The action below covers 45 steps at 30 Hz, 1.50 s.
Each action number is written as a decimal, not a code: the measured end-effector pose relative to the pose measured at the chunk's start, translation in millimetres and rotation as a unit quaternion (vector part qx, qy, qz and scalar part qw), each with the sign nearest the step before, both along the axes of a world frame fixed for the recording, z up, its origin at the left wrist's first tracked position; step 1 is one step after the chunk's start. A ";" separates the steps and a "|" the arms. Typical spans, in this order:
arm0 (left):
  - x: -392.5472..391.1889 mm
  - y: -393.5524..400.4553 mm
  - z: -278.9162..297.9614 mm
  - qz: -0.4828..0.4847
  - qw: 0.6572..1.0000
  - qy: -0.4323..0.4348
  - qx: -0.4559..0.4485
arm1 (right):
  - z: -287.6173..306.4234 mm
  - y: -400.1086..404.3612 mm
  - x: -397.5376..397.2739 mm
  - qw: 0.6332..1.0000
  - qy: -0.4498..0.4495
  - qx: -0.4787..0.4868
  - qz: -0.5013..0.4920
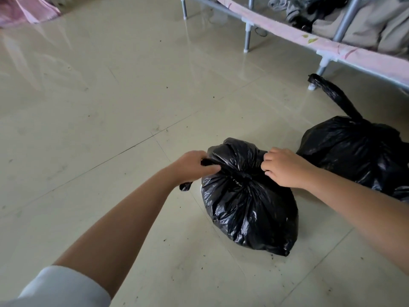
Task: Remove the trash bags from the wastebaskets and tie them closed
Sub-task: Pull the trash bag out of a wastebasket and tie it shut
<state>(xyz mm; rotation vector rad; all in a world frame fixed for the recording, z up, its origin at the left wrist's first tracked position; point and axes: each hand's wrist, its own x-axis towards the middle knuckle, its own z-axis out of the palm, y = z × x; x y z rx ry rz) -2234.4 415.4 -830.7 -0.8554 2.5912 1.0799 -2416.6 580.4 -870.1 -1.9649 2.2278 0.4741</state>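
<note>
Crinkled black plastic trash bag (247, 207) on tiled floor (110, 96), neck gathered, contents hidden. Left hand (194, 166) and right hand (284, 168) gripping opposite tie ends. Second black bag (358, 151) at 2 o'clock.

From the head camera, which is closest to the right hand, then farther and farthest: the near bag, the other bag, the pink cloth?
1. Near bag: the right hand grips its top.
2. Other bag: just right of that hand.
3. Pink cloth: far top-left corner.

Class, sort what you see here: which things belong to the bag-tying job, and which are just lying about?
Job in hand:
near black bag, being knotted
left hand, gripping one bag end
right hand, gripping the other
second black bag

Lying about:
metal rack
clothes pile
pink fabric
</note>
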 end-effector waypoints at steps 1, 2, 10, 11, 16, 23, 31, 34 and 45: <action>-5.6 2.7 7.6 0.043 0.997 0.030 0.052 | 5.1 1.0 -5.0 1.000 -0.004 -0.007 -0.009; -10.4 5.2 15.5 0.076 0.990 0.056 0.102 | 10.9 2.9 -10.5 1.000 -0.005 -0.019 -0.019; -59.4 32.1 66.5 0.098 0.975 0.165 0.110 | 60.9 20.6 -71.4 0.942 0.008 -0.228 -0.248; -67.5 37.5 70.0 0.103 0.977 0.173 0.063 | 64.1 19.9 -81.2 0.925 0.010 -0.238 -0.294; -100.0 55.9 96.2 0.071 0.990 0.070 -0.097 | 59.1 12.5 -121.0 0.881 -0.047 -0.149 -0.447; -141.0 57.8 110.4 0.172 0.980 0.079 0.063 | 36.3 5.8 -122.3 0.844 -0.124 -0.266 -0.449; -172.1 99.2 74.5 0.287 0.880 0.121 0.359 | 60.7 72.2 -79.0 0.915 -0.117 -0.287 -0.260; -185.7 126.6 58.9 0.279 0.885 0.094 0.360 | 64.9 92.2 -62.9 0.938 -0.075 -0.249 -0.230; -193.4 146.3 52.9 0.314 0.778 0.130 0.528 | 72.5 187.1 -86.7 0.882 -0.112 -0.331 -0.316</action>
